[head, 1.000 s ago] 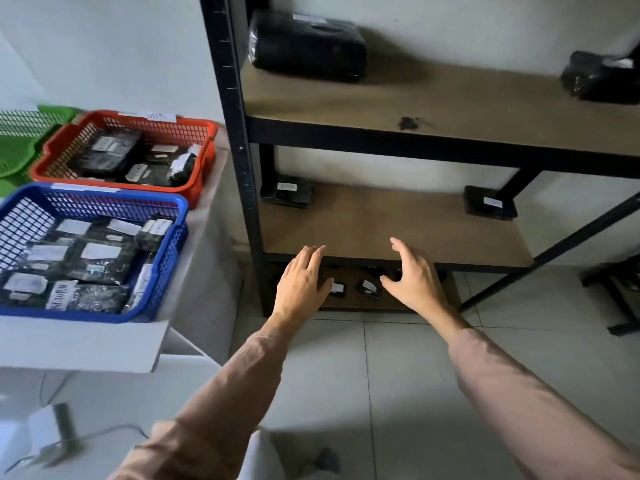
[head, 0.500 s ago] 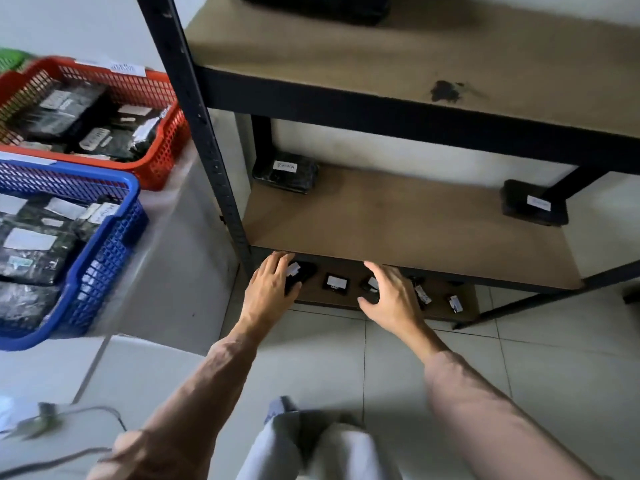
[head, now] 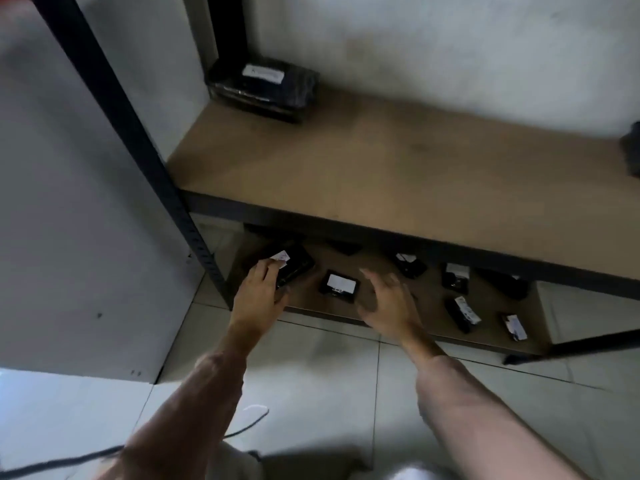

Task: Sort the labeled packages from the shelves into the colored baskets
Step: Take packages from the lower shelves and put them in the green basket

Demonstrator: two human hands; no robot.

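Several small black packages with white labels lie on the bottom shelf (head: pixel 377 268). My left hand (head: pixel 258 292) reaches under the middle shelf and grips the leftmost package (head: pixel 294 263), fingers over its near end by the label, thumb at its near edge. My right hand (head: pixel 388 303) hovers with fingers spread, holding nothing, just right of a second labeled package (head: pixel 339 284). No basket is in view.
More labeled packages lie to the right (head: pixel 410 265), (head: pixel 455 278), (head: pixel 462 311), (head: pixel 514 327). A larger wrapped package (head: pixel 263 84) sits at the back left of the middle shelf (head: pixel 398 168). The black upright post (head: pixel 138 133) stands left; a cable (head: pixel 242 427) lies on the tiled floor.
The view dropped toward the bottom shelf and the baskets left the frame. Both hands moved in under the middle shelf; my left hand took hold of the leftmost package.
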